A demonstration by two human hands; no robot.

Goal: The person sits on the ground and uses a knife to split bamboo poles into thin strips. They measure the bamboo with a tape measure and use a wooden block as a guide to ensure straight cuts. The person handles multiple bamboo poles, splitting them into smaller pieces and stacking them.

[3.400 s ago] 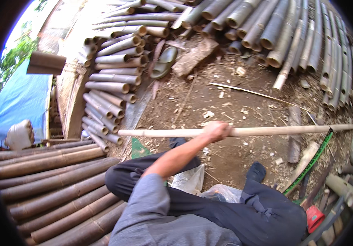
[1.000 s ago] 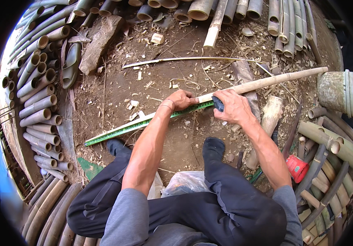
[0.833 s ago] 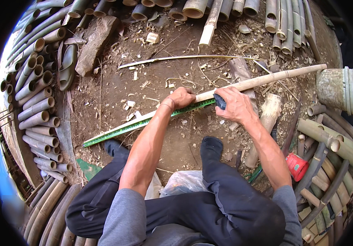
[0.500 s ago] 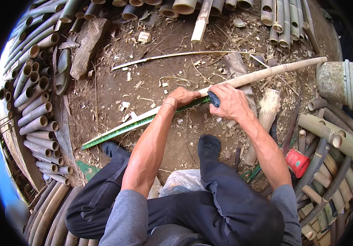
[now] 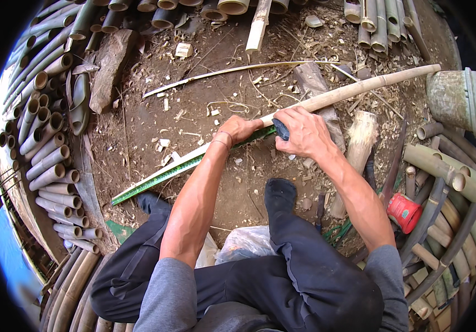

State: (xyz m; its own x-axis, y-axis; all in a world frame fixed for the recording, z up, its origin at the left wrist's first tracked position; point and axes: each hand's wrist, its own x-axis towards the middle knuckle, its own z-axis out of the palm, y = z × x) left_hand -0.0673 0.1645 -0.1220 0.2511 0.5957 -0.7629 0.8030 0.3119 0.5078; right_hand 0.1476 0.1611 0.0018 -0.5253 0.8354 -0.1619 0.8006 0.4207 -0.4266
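A long pale bamboo pole (image 5: 359, 88) lies aslant in front of me, its far right end near a bucket and its left end low by my left foot. The green blade of a tape measure (image 5: 163, 183) is stretched along the pole's near side. My left hand (image 5: 240, 130) grips the pole near its middle, with the blade passing close beneath. Just to the right, my right hand (image 5: 305, 133) is closed around the dark tape measure case (image 5: 281, 130), with its fingers resting over the pole. The palm hides part of the case.
A short log (image 5: 360, 138) and a flat piece of wood (image 5: 321, 91) lie to the right. Beyond stands a weathered bucket (image 5: 456, 102); a red tin (image 5: 404, 213) sits nearer. Stacks of cut bamboo (image 5: 50, 160) line the sides. A thin strip (image 5: 216, 73) and wood chips litter the dirt.
The whole view has shifted slightly. Both hands keep nearly the same places on the pole and tape measure.
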